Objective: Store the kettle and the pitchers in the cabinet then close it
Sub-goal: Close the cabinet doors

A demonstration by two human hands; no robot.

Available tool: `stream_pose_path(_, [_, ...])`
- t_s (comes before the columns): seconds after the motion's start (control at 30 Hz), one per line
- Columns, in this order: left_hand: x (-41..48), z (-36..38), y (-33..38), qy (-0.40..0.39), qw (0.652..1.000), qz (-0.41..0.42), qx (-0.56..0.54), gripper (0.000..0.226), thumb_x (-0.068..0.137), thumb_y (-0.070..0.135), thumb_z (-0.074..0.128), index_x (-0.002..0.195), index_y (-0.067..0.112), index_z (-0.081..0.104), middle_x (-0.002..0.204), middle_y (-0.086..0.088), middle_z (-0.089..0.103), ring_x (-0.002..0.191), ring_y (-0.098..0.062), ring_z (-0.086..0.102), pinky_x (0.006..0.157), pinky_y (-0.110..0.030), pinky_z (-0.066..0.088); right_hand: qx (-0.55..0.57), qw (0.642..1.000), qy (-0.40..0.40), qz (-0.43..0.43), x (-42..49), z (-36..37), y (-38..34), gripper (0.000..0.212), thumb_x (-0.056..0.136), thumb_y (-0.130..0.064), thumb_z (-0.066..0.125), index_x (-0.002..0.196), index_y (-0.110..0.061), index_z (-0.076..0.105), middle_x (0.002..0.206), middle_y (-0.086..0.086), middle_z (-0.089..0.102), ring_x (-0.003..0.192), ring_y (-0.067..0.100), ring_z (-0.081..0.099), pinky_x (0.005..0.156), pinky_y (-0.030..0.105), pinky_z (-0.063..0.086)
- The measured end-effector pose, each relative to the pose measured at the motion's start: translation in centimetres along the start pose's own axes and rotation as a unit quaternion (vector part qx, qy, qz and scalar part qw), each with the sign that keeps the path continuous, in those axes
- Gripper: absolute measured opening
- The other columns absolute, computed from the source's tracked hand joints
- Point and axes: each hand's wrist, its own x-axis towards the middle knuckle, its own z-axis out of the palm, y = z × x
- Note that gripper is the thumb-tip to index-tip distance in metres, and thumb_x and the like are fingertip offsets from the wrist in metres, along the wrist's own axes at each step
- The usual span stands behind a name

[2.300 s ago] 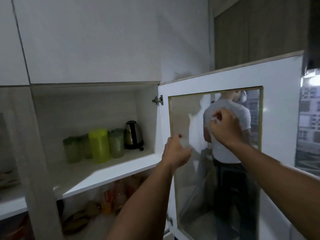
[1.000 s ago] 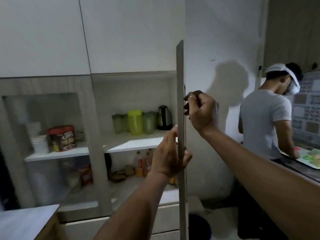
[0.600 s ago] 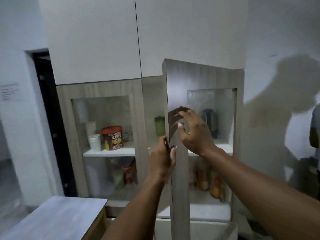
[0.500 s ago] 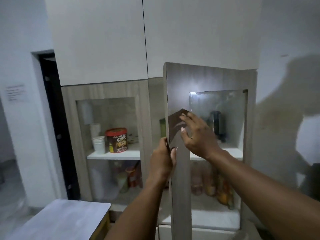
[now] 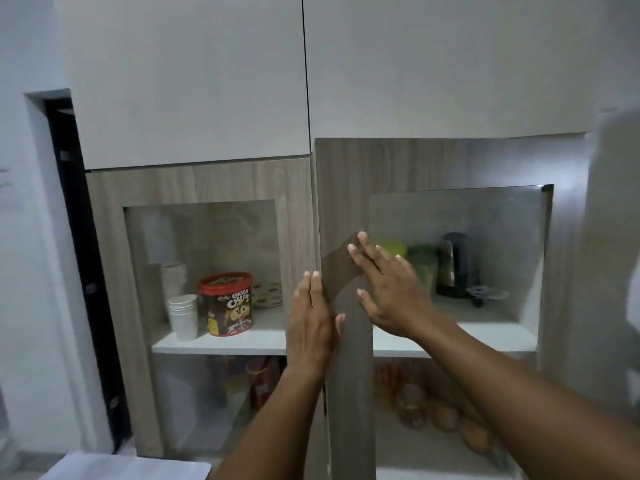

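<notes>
The right cabinet door (image 5: 349,375), wood-grain with a glass pane, stands almost flush with the cabinet front. My right hand (image 5: 388,289) lies flat with spread fingers against its left frame and glass. My left hand (image 5: 311,323) rests open and flat at the door's left edge, next to the left door. Behind the glass, on the white shelf (image 5: 485,334), I see the dark kettle (image 5: 455,265) on its base and green pitchers (image 5: 420,265), partly hidden by my right hand.
Behind the left glass door (image 5: 201,271) stand a red Choco Chips tub (image 5: 227,303) and stacked white cups (image 5: 183,313). Bottles and jars fill the lower shelves. A dark doorway (image 5: 83,271) is at the left, a white tabletop corner (image 5: 131,469) below.
The door swung from wide open to nearly shut. My left hand let go of its edge and flattened; my right hand stayed pressing on the door's front.
</notes>
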Motion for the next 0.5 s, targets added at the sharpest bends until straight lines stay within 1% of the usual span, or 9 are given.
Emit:
stream_pose_path(0.03, [0.3,0.8,-0.9,0.014,0.998,0.031,0.044,0.089,0.087,0.035,0.068,0.157,0.002,0.023,0.162,-0.021,0.032,0.148,-0.037,0.034,0.119,-0.046,0.034,-0.014,1.0,0.001,-0.001,0.5,1.1,0.2,0.08,0.091,-0.042,0.047,0.158,-0.03,0.006,0.167,-0.01,-0.008,0.152,0.021,0.017,0.119,0.05,0.023])
stream_pose_path(0.07, [0.6,1.8,-1.9,0.023,0.995,0.061,0.078,0.092,0.088,0.04,0.063,0.158,0.0,0.018,0.166,-0.022,0.022,0.152,-0.037,0.025,0.123,-0.047,0.027,-0.027,1.0,0.007,-0.004,1.1,2.2,0.6,0.08,0.091,-0.042,0.046,0.158,-0.029,0.004,0.167,-0.009,-0.009,0.153,0.021,0.014,0.119,0.052,0.023])
stream_pose_path(0.17, [1.9,4.3,-4.4,0.014,0.98,0.128,0.148,0.087,0.094,0.05,0.044,0.16,0.003,0.015,0.17,-0.017,0.008,0.157,-0.032,0.01,0.124,-0.047,0.012,-0.054,0.998,0.025,-0.018,2.4,5.7,1.9,0.08,0.092,-0.041,0.045,0.158,-0.026,0.004,0.167,-0.006,-0.007,0.154,0.022,0.006,0.118,0.056,0.023])
stream_pose_path(0.27, [3.6,6.3,-6.0,-0.019,0.974,0.13,0.184,0.089,0.097,0.057,0.037,0.161,0.005,0.005,0.171,-0.014,-0.004,0.158,-0.028,-0.003,0.125,-0.045,0.002,-0.068,0.997,0.027,-0.024,4.0,9.1,3.4,0.078,0.094,-0.041,0.044,0.158,-0.024,0.004,0.167,-0.003,-0.004,0.154,0.022,0.0,0.119,0.058,0.018])
stream_pose_path(0.37, [5.5,7.9,-7.7,-0.033,0.971,0.127,0.198,0.091,0.098,0.063,0.033,0.161,0.006,0.004,0.17,-0.014,-0.004,0.158,-0.026,-0.005,0.125,-0.044,-0.003,-0.076,0.996,0.029,-0.023,5.7,12.0,4.5,0.078,0.094,-0.042,0.045,0.158,-0.022,0.007,0.168,0.001,-0.001,0.154,0.025,0.0,0.12,0.059,0.014])
stream_pose_path(0.5, [8.4,10.4,-9.7,-0.056,0.964,0.124,0.228,0.096,0.094,0.066,0.041,0.161,0.005,0.009,0.171,-0.014,-0.001,0.158,-0.025,-0.004,0.125,-0.044,-0.008,-0.094,0.994,0.04,-0.026,8.3,15.5,6.4,0.079,0.093,-0.043,0.047,0.158,-0.02,0.009,0.168,0.003,0.002,0.154,0.026,0.001,0.12,0.06,0.011])
